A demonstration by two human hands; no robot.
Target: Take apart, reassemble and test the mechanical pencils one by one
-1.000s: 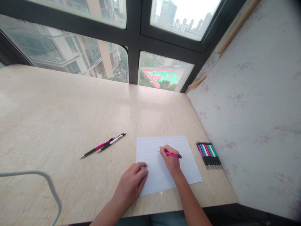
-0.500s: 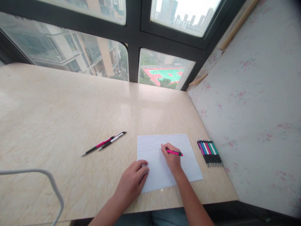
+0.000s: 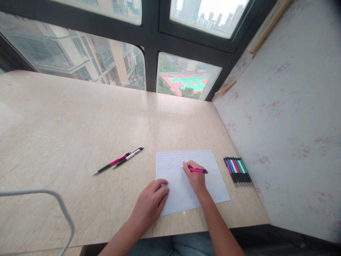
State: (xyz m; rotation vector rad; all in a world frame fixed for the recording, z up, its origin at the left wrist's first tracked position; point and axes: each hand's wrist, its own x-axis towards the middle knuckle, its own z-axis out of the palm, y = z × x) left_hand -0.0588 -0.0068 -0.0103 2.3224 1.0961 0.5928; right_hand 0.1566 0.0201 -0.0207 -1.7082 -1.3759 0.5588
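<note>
A white sheet of paper (image 3: 186, 199) lies on the tabletop, with rows of small writing across its upper part. My right hand (image 3: 196, 177) is closed round a pink and black pen (image 3: 197, 170), its tip at the end of the lowest written row. The marks are too small to read. My left hand (image 3: 151, 197) rests on the paper's left edge, fingers loosely bent and a little apart, holding nothing.
Two pens, one pink (image 3: 112, 164) and one white (image 3: 128, 158), lie left of the paper. Several coloured pens (image 3: 237, 171) sit in a row at right by the flowered wall (image 3: 287, 124). A grey-white cable (image 3: 60, 204) curves at lower left. Windows (image 3: 189, 76) stand behind.
The view has shifted very slightly. My right hand with the pen has moved a tiny bit right along the row; my left hand stays on the paper.
</note>
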